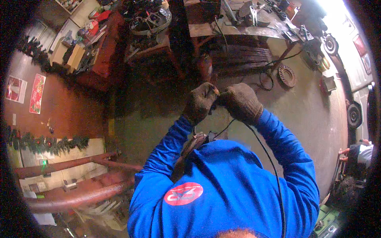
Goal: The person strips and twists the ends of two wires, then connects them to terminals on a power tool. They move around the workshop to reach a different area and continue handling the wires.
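Note:
In front of my chest, both hands wear brown knit work gloves and almost meet. My left hand (199,104) is closed, with a bare fingertip showing near its top. My right hand (243,102) is also closed, its back turned up. Between them sits a small dark piece (214,106), mostly covered by the gloves, too unclear to name. Below the hands, a thin black cable (262,144) curves down over the right side of my blue sweatshirt (230,190). Whether it joins the dark piece cannot be made out.
A workbench (198,30) with tools and metal parts stands ahead. Under it lie a toothed metal ring (287,76) and a looped cable (266,81). Red pipe rails (79,194) run at the left. Vehicles with a wheel (354,115) and another person (363,152) are at the right.

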`<control>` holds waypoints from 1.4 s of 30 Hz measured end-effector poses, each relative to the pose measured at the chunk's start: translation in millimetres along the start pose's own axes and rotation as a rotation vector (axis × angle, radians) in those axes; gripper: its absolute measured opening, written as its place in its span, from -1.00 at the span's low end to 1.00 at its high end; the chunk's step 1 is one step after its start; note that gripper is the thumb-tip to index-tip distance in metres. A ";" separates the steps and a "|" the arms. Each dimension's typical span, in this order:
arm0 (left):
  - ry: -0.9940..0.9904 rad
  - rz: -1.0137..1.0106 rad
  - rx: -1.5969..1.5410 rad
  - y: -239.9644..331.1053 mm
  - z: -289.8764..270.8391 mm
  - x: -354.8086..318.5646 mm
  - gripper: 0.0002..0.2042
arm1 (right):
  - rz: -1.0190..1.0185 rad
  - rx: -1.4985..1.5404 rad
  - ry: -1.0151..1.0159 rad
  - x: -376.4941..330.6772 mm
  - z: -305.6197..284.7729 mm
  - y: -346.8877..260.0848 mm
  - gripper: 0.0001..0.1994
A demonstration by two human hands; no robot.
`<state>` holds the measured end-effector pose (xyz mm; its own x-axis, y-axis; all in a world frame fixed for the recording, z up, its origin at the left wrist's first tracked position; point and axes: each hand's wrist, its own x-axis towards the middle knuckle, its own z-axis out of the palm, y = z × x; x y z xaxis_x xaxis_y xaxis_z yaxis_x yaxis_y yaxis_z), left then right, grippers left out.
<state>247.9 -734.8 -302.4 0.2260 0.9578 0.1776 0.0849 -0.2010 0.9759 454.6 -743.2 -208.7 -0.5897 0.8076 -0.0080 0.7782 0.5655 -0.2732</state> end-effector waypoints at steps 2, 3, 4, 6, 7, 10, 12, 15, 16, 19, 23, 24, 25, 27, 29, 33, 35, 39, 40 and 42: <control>-0.028 0.120 0.007 -19.7 -18.6 -0.5 -0.87 | -0.084 -0.065 0.039 4.0 -5.3 1.7 -0.89; -0.019 0.087 0.046 -20.0 -33.0 0.3 -0.87 | -0.131 -0.093 0.060 3.4 -9.4 6.6 -0.89; -0.022 0.064 0.075 -19.4 -51.5 5.1 -0.87 | -0.120 -0.193 0.244 -9.1 13.0 34.3 -0.90; -0.010 -0.132 0.023 -14.9 -99.1 18.0 -0.85 | 0.156 -0.315 0.288 -38.9 19.1 110.7 -0.89; 0.011 -0.301 -0.055 -8.4 -130.8 26.5 -0.84 | 0.310 -0.076 0.291 -46.0 0.9 138.9 -0.88; 0.022 -0.248 0.010 -28.1 -149.3 49.4 -0.79 | 0.459 0.423 0.500 -50.6 -51.4 145.7 -0.70; -0.031 -0.214 -0.019 -33.3 -131.9 69.5 -0.78 | 0.393 0.139 0.512 -20.4 -54.8 89.0 -0.58; -0.111 -0.342 -0.267 -33.2 -97.8 102.9 -0.79 | 0.168 0.090 0.505 40.4 -22.1 57.8 -0.40; -0.115 -0.336 -0.299 -46.3 -90.2 113.3 -0.79 | 0.061 -0.062 0.408 66.1 -23.9 48.1 -0.42; -0.103 -0.130 0.140 -87.5 -75.0 146.7 -0.78 | -0.098 -0.105 0.458 125.4 2.5 60.7 -0.57; -0.189 -0.268 0.165 -37.3 -89.2 183.8 -0.73 | -0.133 -0.018 0.328 173.0 13.7 103.6 -0.78; -0.202 -0.270 0.198 -38.9 -93.0 189.9 -0.73 | -0.126 0.018 0.276 184.8 16.8 117.7 -0.80; -0.216 -0.273 0.231 -41.9 -97.7 195.5 -0.73 | -0.119 0.054 0.225 196.9 20.2 130.9 -0.82; -0.243 -0.261 0.276 -48.8 -106.3 203.4 -0.74 | -0.045 0.159 0.073 215.0 31.4 147.5 -0.82; -0.276 -0.223 0.293 -55.2 -114.2 210.9 -0.75 | 0.005 0.310 0.107 230.4 58.5 173.9 -0.80; -0.040 -0.338 -0.033 -42.9 -140.5 222.7 -0.80 | 0.318 0.561 0.263 242.3 38.8 251.2 -0.76; 0.021 -0.508 -0.114 -26.5 -171.6 237.6 -0.82 | 0.581 1.020 0.426 228.0 47.6 279.0 -0.69; -0.027 -0.432 -0.273 -51.9 -212.5 266.6 -0.82 | 0.369 1.252 0.547 241.5 43.8 221.6 -0.63; -0.065 -0.422 -0.330 -53.9 -218.2 274.0 -0.81 | 0.309 1.216 0.585 256.7 41.3 194.6 -0.62; -0.141 -0.390 -0.446 -53.5 -229.4 290.5 -0.80 | 0.256 0.996 0.616 286.8 35.7 158.5 -0.61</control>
<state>86.4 -398.6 -273.9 0.3888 0.9009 -0.1929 -0.2202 0.2942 0.9300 401.1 -427.9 -288.6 -0.0278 0.9759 0.2165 0.1886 0.2178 -0.9576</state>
